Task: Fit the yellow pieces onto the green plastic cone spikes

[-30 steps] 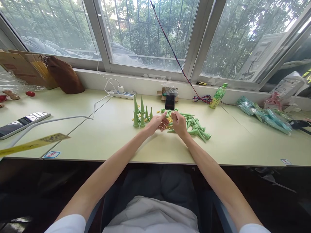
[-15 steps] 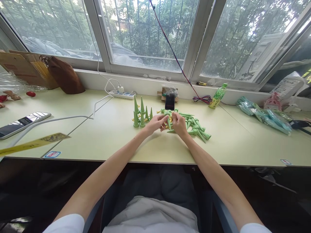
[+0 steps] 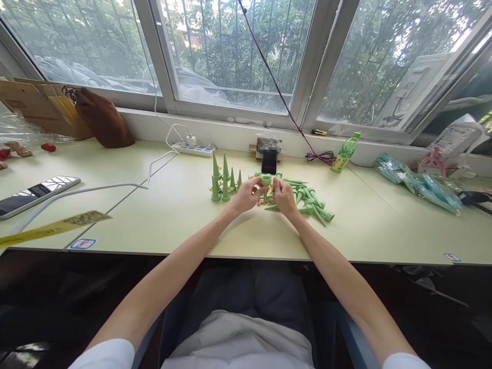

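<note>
Two hands at a pale bench [image 3: 384, 220], a green spike between them.
Right of the hands, a pile of green spikes [image 3: 315, 206] lies well in from the near edge; to their left, a group of upright spikes [image 3: 216, 188] stands. The left hand [image 3: 246, 197] grasps the held spike [image 3: 266, 181], cup end up, midway along the near edge and well in from it; the right hand [image 3: 283, 196] curls beside it, its grasp hidden. Small yellow pieces [image 3: 264, 202] lie behind and below.
</note>
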{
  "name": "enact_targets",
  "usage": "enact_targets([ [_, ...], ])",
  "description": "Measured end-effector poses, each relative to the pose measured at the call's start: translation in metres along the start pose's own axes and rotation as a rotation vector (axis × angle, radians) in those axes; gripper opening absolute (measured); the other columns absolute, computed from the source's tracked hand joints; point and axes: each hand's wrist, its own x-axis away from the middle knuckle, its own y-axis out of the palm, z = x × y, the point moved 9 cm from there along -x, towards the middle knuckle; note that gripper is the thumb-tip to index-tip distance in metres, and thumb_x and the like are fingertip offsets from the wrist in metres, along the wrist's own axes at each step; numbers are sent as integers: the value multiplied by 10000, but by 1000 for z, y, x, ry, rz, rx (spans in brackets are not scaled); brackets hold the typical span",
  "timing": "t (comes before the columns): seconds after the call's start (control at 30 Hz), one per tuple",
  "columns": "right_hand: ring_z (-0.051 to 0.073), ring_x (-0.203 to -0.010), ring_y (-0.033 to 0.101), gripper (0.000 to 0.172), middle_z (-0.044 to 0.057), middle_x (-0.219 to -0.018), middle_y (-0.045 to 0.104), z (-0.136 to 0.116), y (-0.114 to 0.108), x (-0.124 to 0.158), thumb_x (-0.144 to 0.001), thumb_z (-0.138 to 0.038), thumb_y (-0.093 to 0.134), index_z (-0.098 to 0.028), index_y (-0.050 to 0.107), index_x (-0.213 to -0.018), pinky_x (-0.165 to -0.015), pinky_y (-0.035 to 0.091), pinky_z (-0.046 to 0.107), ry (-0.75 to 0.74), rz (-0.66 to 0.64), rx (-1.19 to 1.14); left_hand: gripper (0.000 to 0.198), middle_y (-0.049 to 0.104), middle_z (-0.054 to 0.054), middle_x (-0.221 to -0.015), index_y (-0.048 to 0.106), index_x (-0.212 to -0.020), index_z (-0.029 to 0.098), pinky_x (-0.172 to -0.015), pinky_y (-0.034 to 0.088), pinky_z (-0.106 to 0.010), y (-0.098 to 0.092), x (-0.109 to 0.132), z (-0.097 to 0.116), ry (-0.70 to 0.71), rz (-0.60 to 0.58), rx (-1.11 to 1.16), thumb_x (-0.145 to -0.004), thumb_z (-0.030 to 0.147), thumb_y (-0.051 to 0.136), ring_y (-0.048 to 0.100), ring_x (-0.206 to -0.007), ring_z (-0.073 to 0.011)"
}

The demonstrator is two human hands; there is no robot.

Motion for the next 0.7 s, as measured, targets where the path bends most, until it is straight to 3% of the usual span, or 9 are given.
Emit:
enact_targets([
  [0.3,91,-386,267,546,-77,-500,273,5,14,2,-860,-727,564,-254,381,-658,-334,255,252,169,-97,-344,199,566,-51,-911,609,-1036,183,-643,451,-244,-4,6,19,297,50,-243,-1010,336,484,538,-702,-127],
  [0.43,76,-392,272,548,-90,-529,213,5,20,3,-842,-654,642,-251,334,-634,-309,256,224,219,-154,-486,237,570,-55,-881,597,-1140,191,-656,433,-266,-5,10,30,403,42,-324,-1030,329,439,518,-679,-144],
  [0.6,50,-383,236,504,-98,-534,205,9,26,3,-862,-519,656,-233,325,-611,-306,225,186,296,-230,-608,229,585,-68,-908,597,-1118,204,-655,424,-269,-3,11,34,436,24,-348,-1031,334,431,533,-689,-155],
  [0.7,43,-375,212,500,-102,-517,202,11,28,5,-873,-470,641,-231,300,-596,-304,211,177,370,-243,-649,172,579,-51,-861,595,-991,194,-656,427,-265,-2,8,29,391,49,-313,-1014,312,471,527,-682,-146],
])
